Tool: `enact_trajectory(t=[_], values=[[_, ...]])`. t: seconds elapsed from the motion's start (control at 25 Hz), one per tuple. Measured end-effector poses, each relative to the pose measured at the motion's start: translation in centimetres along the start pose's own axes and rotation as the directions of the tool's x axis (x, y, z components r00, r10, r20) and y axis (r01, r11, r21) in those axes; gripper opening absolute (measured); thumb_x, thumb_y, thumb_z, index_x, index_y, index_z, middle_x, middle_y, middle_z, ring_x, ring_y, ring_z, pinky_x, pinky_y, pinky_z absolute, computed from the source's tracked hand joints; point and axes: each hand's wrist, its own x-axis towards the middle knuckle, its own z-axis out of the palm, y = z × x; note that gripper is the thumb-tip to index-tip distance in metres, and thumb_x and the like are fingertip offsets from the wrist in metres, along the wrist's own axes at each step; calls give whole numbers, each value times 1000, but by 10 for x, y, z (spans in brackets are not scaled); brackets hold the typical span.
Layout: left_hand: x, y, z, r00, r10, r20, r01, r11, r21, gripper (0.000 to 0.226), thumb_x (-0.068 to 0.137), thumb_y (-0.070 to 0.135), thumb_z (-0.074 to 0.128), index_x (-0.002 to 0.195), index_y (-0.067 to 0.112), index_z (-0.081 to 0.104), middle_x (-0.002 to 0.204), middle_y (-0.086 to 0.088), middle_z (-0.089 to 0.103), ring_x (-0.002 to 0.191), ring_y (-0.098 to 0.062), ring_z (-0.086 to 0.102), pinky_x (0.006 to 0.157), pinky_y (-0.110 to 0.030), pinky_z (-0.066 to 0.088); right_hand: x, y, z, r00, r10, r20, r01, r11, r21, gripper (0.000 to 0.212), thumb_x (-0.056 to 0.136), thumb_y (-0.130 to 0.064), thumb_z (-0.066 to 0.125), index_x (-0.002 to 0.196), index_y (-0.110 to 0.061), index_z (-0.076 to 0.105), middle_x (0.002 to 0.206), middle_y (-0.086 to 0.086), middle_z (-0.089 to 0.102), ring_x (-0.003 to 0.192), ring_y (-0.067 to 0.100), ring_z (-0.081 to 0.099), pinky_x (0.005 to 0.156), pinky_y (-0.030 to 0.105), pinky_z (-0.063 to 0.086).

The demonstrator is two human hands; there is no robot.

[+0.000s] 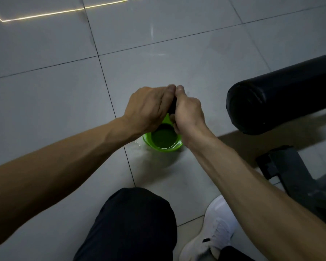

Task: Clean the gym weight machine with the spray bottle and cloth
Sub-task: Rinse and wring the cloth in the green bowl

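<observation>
Floor (45, 110) is made of large grey tiles, smooth and a little glossy, with thin dark joints. A bright line of light (64, 13) is reflected at far left. A small round bowl (177, 146) of shiny green plastic stands on the tiles at the middle, with liquid inside it, and a wet patch (136, 146) shines just beside its left rim.

At right lies a thick black pad (271, 102), shaped like a cylinder with a rounded end and a smooth, leather-like skin. Under it a dark metal frame (290, 172) with flat, straight edges goes toward the near right. The pad's end is near the bowl but apart from it. Left and far of the bowl the tiles are open. On the near side are a knee (135, 223) in dark fabric and a white shoe (215, 232).

Both hands are above the far rim of the bowl, pressed against each other with the thumbs meeting on top. The left hand (149, 108) and the right hand (188, 113) curl their fingers round the cloth (172, 107). Only a narrow dark strip of it shows between them, so its texture cannot be told.
</observation>
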Motion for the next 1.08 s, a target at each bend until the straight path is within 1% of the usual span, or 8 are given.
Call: enact_trajectory(t=[0.16, 0.24, 0.32, 0.4, 0.56, 0.68, 0.84, 1.08], values=[[-5, -10, 2, 996, 23, 81, -38, 983, 181, 51, 108, 35, 26, 80, 16, 63, 67, -7, 65, 62, -41, 57, 63, -51, 51, 14, 17, 7, 957, -286, -39, 247, 880, -406, 64, 109, -50, 31, 66, -12, 58, 87, 15, 72, 90, 34, 64, 74, 33, 38], [-4, -13, 3, 981, -87, 172, 46, 972, 228, 47, 109, 37, 25, 95, 15, 65, 67, -4, 58, 66, -38, 56, 67, -50, 51, 24, 28, 11, 936, -347, -59, 271, 818, -508, 63, 110, -49, 29, 73, -12, 64, 100, 20, 73, 100, 39, 64, 75, 34, 36], [-4, -15, 5, 948, -199, 247, 166, 975, 151, 46, 109, 37, 23, 110, 13, 63, 75, -8, 62, 71, -39, 59, 72, -51, 53, 33, 35, 16, 910, -410, -64, 296, 751, -591, 65, 110, -46, 28, 83, -7, 72, 102, 19, 73, 101, 41, 64, 74, 35, 35], [-5, -14, 6, 900, -284, 330, 306, 952, -15, 47, 110, 34, 23, 114, 7, 61, 78, -16, 64, 73, -39, 60, 75, -47, 53, 41, 41, 20, 865, -500, -48, 347, 665, -661, 63, 111, -42, 29, 85, -6, 74, 97, 19, 73, 98, 41, 64, 71, 34, 33], [-7, -19, 8, 686, -538, 491, 682, 710, -176, 60, 106, 51, 24, 73, 11, 54, 51, -2, 44, 46, -19, 37, 46, -26, 31, 54, 57, 24, 673, -738, 58, 544, 440, -715, 62, 109, -39, 32, 70, -9, 70, 72, 15, 70, 72, 39, 64, 59, 34, 30], [-11, -24, 17, 556, -581, 595, 761, 643, -84, 49, 102, 35, 28, 65, 13, 51, 46, 0, 39, 43, -19, 30, 44, -22, 23, 69, 72, 22, 514, -848, 133, 631, 268, -728, 62, 105, -38, 36, 55, -11, 61, 52, 11, 60, 51, 36, 57, 53, 31, 22], [-9, -23, 23, 409, -562, 718, 841, 539, -57, 44, 99, 27, 27, 59, 19, 44, 49, 2, 32, 43, -14, 22, 48, -23, 14, 89, 77, 13, 335, -907, 255, 723, 74, -687, 58, 104, -35, 42, 52, -14, 58, 46, 7, 57, 43, 31, 54, 50, 28, 20], [8, -19, 28, 282, -501, 818, 903, 427, -50, 49, 99, 31, 26, 53, 23, 40, 51, 1, 28, 43, -12, 17, 52, -24, 7, 105, 72, 1, 256, -932, 257, 753, 25, -657, 55, 103, -32, 45, 52, -15, 56, 46, 5, 56, 42, 32, 53, 45, 29, 25]])
